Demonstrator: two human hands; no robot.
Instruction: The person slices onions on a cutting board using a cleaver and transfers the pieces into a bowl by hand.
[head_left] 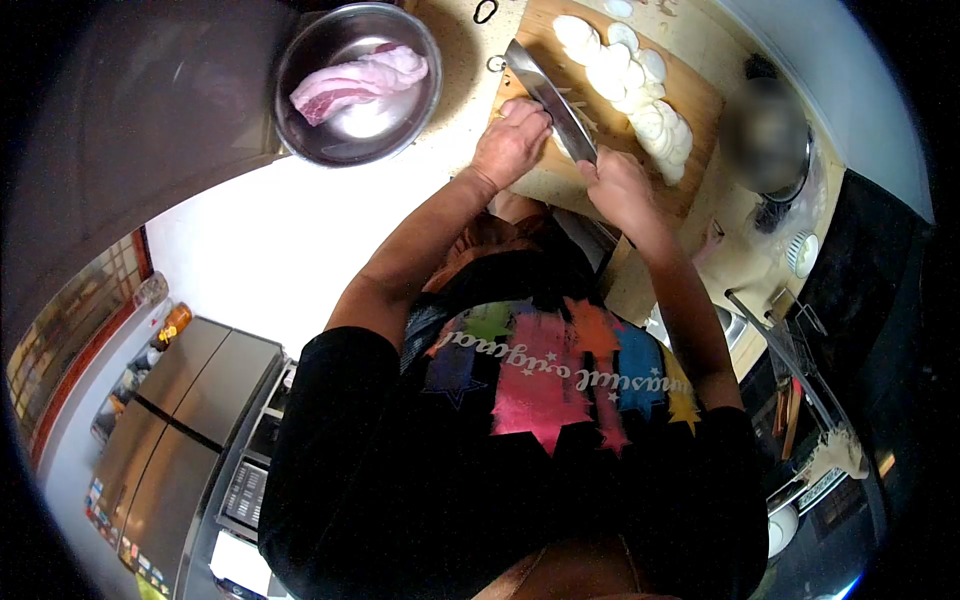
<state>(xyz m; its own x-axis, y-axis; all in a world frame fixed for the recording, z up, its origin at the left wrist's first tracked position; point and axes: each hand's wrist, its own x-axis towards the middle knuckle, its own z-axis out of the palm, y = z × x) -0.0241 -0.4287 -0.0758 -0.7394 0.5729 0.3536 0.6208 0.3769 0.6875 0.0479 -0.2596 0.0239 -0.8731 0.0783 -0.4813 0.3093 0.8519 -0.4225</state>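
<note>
My right hand (622, 188) is wrapped around the handle of a kitchen knife (550, 98), whose broad steel blade points away over the wooden cutting board (690, 95). Close beside the blade, my left hand (514, 138) has its fingers curled down onto pale vegetable slices (558, 146), partly hidden by the hand and knife. Thin cut strips (578, 108) lie just beyond the blade. A long row of overlapping round white vegetable slices (630, 85) runs along the board's right part.
A metal bowl (290, 95) holding a slab of raw meat (360, 80) stands left of the board. To the right are a blurred round vessel (765, 135) and a small ribbed white cup (801, 254). A sink (735, 325) lies nearer on the right.
</note>
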